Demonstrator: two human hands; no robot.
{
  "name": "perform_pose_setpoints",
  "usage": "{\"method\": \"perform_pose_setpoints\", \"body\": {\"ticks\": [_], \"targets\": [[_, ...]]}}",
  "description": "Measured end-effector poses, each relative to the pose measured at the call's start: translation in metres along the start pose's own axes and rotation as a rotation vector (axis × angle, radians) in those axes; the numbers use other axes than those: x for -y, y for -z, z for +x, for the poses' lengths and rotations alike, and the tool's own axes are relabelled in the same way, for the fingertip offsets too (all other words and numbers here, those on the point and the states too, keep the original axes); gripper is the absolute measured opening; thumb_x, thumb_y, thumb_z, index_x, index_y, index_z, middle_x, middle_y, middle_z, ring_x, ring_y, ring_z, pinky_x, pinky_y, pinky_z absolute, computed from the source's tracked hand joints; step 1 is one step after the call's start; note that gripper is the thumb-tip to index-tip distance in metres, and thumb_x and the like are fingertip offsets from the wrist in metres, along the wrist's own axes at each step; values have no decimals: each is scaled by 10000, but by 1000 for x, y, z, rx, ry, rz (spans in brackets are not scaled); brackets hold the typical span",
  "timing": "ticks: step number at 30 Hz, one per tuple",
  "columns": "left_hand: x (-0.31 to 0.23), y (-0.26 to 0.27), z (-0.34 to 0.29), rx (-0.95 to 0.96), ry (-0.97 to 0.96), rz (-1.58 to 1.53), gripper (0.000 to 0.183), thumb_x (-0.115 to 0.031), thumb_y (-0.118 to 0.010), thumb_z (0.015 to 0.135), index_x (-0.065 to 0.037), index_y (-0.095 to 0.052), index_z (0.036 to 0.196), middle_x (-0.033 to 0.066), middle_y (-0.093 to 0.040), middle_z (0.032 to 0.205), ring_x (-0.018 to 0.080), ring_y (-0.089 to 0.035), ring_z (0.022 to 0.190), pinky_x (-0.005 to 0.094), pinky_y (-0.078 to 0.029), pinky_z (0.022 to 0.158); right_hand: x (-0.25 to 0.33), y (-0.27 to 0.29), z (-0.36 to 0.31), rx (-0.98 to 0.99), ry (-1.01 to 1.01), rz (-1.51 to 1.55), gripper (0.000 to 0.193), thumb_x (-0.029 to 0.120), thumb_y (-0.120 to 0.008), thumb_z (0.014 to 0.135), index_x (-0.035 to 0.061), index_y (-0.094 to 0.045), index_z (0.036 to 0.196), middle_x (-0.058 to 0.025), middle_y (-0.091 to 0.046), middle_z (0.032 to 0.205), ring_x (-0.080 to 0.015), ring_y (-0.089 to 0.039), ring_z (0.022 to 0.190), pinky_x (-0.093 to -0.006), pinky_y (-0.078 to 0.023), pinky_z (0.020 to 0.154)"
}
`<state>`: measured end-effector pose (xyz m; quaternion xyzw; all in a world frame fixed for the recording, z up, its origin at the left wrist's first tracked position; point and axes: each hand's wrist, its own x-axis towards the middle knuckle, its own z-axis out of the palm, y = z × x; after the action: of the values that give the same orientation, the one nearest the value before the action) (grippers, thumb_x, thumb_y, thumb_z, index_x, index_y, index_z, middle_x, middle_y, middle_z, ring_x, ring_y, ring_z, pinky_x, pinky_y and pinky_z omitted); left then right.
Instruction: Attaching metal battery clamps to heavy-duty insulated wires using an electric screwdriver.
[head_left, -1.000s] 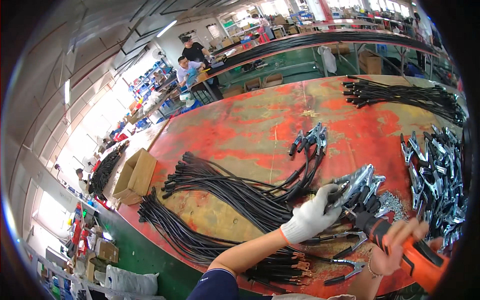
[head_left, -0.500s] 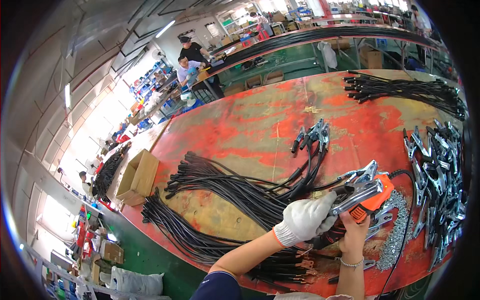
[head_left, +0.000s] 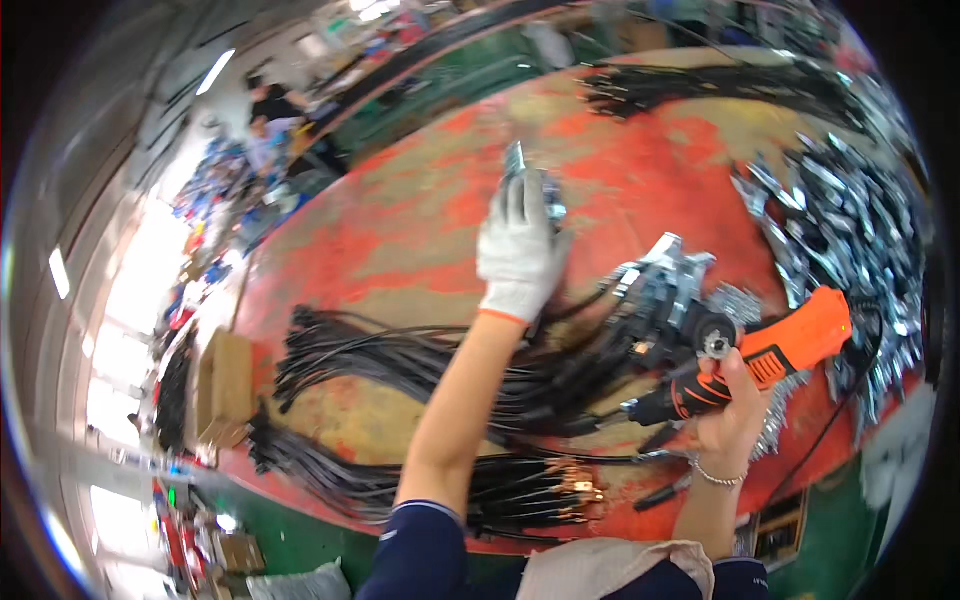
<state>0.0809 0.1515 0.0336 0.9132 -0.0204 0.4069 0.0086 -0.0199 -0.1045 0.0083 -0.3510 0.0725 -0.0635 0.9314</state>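
Note:
My left hand (head_left: 518,248), in a white knit glove, reaches forward over the table with its fingers stretched out. It covers part of a few metal clamps (head_left: 515,160) with black cables; motion blur hides how it touches them. My bare right hand (head_left: 728,410) is wrapped round a corded orange-and-black power tool (head_left: 775,362). A round black end with a metal centre (head_left: 715,337) shows by its thumb. Just left of the tool, several silver clamps (head_left: 672,272) lie in a cluster near black cable ends.
Bundles of black cables (head_left: 390,365) lie across the left of the red, worn table (head_left: 640,190), copper lugs (head_left: 575,485) at the near ends. On the right are a heap of metal clamps (head_left: 850,230) and loose small nuts (head_left: 735,300). A cardboard box (head_left: 225,385) stands at the left.
My left hand has moved away from the tool, forward and left to the clamps. My right hand has turned the tool, its orange body now pointing right. The view has shifted.

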Motion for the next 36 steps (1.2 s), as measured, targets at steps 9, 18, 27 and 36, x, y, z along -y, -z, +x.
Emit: {"method": "perform_pose_setpoints", "body": {"ticks": [9, 18, 27, 36], "targets": [[11, -94, -46, 447, -309, 235, 392, -267, -560, 801, -119, -554, 1165, 86, -505, 1293, 317, -423, 1228, 489, -310, 1041, 54, 44, 17, -29, 276, 34, 269, 92, -618, 868, 30, -495, 1100, -56, -563, 933, -128, -506, 735, -261, -447, 628], [-64, -85, -26, 938, -53, 50, 291, -286, -471, 897, -85, -681, 911, 170, -682, 936, 309, -679, 871, 445, -540, 734, 39, 80, 23, -61, 239, 31, 428, 12, -612, 849, 32, -468, 1251, -71, -575, 1005, -141, -565, 801, -287, -494, 686], [-52, -83, -34, 654, 514, -202, 289, -333, -451, 935, -81, -482, 1072, 189, -640, 977, 397, -630, 912, 513, -486, 716, 45, 82, 14, -44, 195, 23, 503, 81, -619, 867, 50, -416, 1326, -58, -555, 1113, -116, -552, 844, -266, -493, 746], [-23, -111, -63, 162, 562, -618, 231, -222, -586, 901, -28, -517, 1007, 133, -639, 822, 259, -634, 727, 371, -481, 649, 46, 65, 4, -61, 210, 67, 443, 71, -618, 872, 42, -446, 1279, -56, -565, 1067, -117, -539, 808, -266, -475, 724]]}}
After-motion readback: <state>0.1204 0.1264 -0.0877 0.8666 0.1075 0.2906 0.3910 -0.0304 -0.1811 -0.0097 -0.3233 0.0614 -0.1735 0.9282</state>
